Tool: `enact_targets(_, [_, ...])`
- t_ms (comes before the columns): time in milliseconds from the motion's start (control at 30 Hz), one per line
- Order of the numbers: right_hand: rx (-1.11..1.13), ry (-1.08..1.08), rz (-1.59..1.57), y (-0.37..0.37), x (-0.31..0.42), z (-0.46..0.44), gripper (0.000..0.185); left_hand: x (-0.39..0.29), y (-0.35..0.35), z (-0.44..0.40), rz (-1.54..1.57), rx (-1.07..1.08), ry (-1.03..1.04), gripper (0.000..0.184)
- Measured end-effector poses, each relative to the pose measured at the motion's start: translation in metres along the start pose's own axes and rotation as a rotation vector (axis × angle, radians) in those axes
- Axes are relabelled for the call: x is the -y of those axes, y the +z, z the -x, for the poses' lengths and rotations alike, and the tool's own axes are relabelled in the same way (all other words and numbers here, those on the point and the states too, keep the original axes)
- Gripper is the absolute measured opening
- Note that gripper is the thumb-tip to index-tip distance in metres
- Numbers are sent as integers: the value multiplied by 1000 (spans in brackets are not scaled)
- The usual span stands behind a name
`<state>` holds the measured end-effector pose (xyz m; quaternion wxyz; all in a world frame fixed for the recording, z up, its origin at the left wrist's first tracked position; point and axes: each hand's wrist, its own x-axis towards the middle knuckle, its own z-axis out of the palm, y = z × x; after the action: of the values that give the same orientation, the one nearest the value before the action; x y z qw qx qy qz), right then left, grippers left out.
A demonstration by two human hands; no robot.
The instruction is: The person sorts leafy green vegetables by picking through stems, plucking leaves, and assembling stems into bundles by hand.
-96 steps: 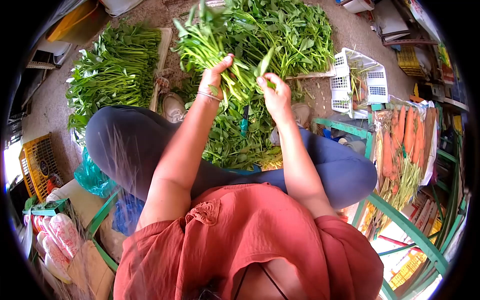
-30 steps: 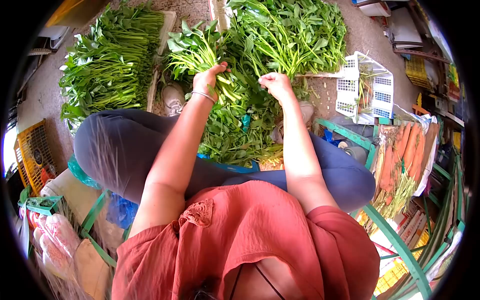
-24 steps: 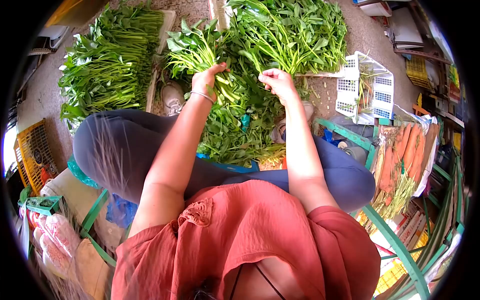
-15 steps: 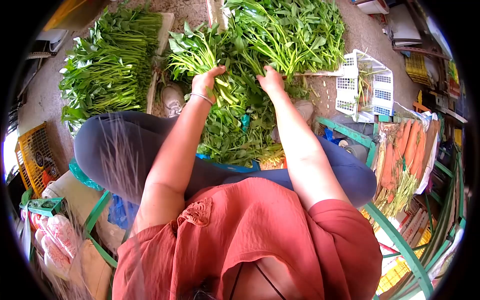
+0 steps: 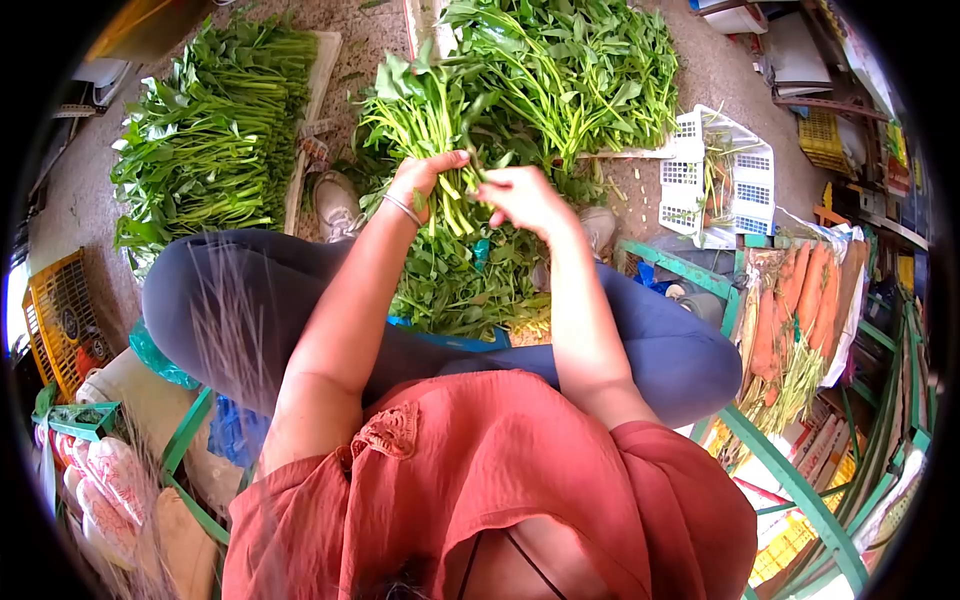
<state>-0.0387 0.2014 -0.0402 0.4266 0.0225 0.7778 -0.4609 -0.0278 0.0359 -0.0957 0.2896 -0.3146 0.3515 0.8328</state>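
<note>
A bunch of leafy green stems (image 5: pixel 415 115) is gripped in my left hand (image 5: pixel 420 185), leaves pointing away and cut ends toward me. My right hand (image 5: pixel 520 197) is right beside the bunch, its fingers bent near the stems; motion blur hides whether a stem is between them. Loose greens (image 5: pixel 460 285) lie below both hands, between my legs. A larger heap of the same greens (image 5: pixel 580 80) lies beyond my right hand. At the left, stems are stacked in a neat pile (image 5: pixel 215 140).
White plastic crate (image 5: pixel 752 190) with scraps stands at the right, above a green metal frame (image 5: pixel 685 268). Carrots (image 5: pixel 795 300) lie at the far right. A yellow crate (image 5: pixel 65 325) and a teal bag (image 5: pixel 158 355) are at the left.
My right hand has moved from the large heap toward the bunch in my left hand. The bunch has shifted slightly right and stays in my left hand.
</note>
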Motion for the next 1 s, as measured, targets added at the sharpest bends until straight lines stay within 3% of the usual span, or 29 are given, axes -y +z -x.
enact_targets(100, [-585,-96,-90,-34,-25,-41,30,0,1,4,154,80,136,26])
enact_targets(133, [-895,-191,209,-47,-57,-76,28,2,-6,-2,185,142,145,29])
enact_targets(167, [-1025,-67,520,-48,-35,-65,33,-1,-2,3,282,188,150,25])
enact_targets(233, [-907,198,610,-52,-24,-76,40,-4,0,9,357,299,128,23])
enact_targets(367, [-737,266,825,-67,-41,-102,37,-4,0,5,314,276,223,19])
enact_targets(500, [-789,102,815,-66,-15,-77,33,-1,-9,-9,244,104,268,25])
enact_targets(567, [-679,67,518,-64,-1,-59,32,2,-10,-11,214,29,287,28])
enact_targets(633, [-702,-24,458,-51,1,-43,30,0,-8,-9,123,45,288,33])
enact_targets(700, [-631,-307,-57,-37,-4,-36,27,0,-2,-4,81,22,253,31])
enact_targets(833, [-557,-371,-65,-5,-27,-38,29,2,5,-1,53,-2,147,24])
enact_targets(900, [-571,-290,109,14,-29,-29,28,9,4,-8,-21,-48,226,23])
enact_targets(1000, [-591,-436,271,30,-24,-17,24,12,2,-10,-79,-99,188,24])
